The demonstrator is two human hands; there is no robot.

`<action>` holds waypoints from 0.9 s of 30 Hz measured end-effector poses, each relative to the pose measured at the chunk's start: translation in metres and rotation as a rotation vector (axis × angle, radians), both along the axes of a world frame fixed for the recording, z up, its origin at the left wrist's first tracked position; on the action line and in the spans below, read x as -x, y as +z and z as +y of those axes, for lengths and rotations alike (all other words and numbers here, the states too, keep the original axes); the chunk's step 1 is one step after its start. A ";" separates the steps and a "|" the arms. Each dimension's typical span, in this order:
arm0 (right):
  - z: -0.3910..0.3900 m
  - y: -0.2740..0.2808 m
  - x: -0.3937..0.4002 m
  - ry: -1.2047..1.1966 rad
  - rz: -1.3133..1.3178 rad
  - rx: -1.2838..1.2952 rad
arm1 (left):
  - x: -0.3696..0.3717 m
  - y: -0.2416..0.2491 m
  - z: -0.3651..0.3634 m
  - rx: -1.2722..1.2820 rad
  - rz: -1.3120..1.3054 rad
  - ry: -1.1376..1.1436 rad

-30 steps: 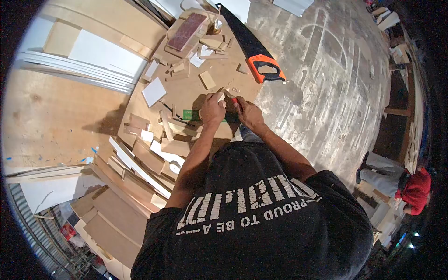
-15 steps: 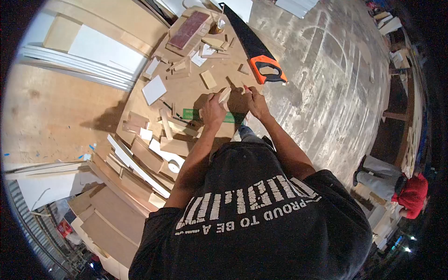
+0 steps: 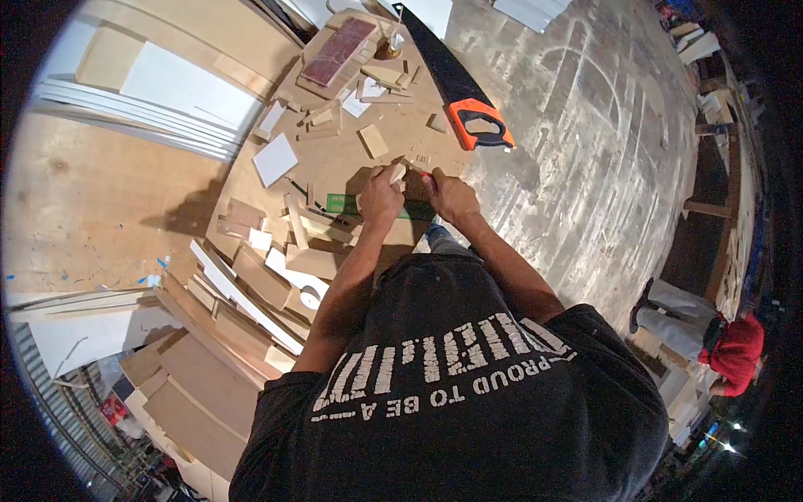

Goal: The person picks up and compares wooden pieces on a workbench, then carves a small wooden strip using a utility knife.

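Note:
My left hand is closed round a small pale piece of wood over the near part of the table. Just to its right, my right hand grips a slim red-handled tool. The tool's narrow end points at the wood, close to its upper end; most of the handle is hidden in my fingers. Below the hands, a green strip lies on the tabletop, partly covered by my left hand.
A handsaw with an orange handle lies along the table's right edge. Wood offcuts, a white square and a dark red block lie on the wooden table. A person in red is at the far right.
My right hand has drawn back toward my body and slightly left, turning the red-handled tool toward the wood. My left hand stays nearly in place.

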State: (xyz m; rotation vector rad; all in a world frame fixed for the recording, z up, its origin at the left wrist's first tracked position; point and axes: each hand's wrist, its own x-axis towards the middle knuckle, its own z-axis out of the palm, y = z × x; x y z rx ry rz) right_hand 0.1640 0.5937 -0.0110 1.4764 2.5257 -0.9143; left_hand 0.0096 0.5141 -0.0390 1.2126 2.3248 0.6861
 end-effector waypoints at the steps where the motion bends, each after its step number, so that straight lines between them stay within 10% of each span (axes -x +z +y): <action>1: -0.002 0.010 0.004 0.006 -0.052 -0.023 | -0.001 0.002 0.000 -0.013 0.009 -0.002; 8: 0.023 0.009 0.005 -0.061 -0.128 -0.018 | 0.005 -0.006 -0.002 -0.086 0.014 -0.046; 15: 0.035 -0.034 -0.019 -0.255 0.359 0.224 | 0.036 -0.037 0.010 -0.001 -0.129 -0.198; 27: 0.006 -0.042 -0.001 0.034 0.264 0.088 | 0.053 -0.035 0.019 0.072 -0.194 -0.255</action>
